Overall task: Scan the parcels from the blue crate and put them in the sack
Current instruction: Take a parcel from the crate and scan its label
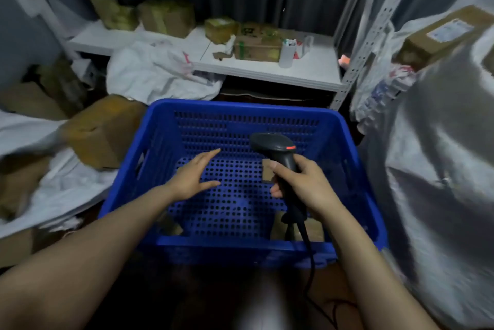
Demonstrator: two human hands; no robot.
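1. The blue crate (pixel 213 126) is seen from above, in front of the person; walls and floor are perforated.
2. Crate contents: three brown cardboard parcels are recorded on the floor. A small parcel (pixel 267 174) lies right of centre and is partly hidden by the scanner handle. A second parcel (pixel 171 224) lies at the near-left corner, under the left forearm. A third parcel (pixel 315 230) lies at the near-right corner, behind the cable (pixel 311 257). Labels cannot be made out.
3. The white sack (pixel 441 182) stands just right of the crate. A labelled box (pixel 438 38) of brown card is seen at its top; whether it sits inside cannot be told.
4. To the left, a brown box (pixel 101 131) rests on white sacking (pixel 66 182), blurred.
5. The left hand (pixel 193 177) is held over the crate floor, fingers straight and spread from the thumb, nothing held.
6. The right hand (pixel 304 185) is wrapped round the handle of a black scanner (pixel 275 143); the head, marked with a red strip, is turned to the left above the small parcel.
7. Behind the crate, a white shelf (pixel 307 73) carries cardboard boxes (pixel 168 18) and a crumpled white bag (pixel 155 75).
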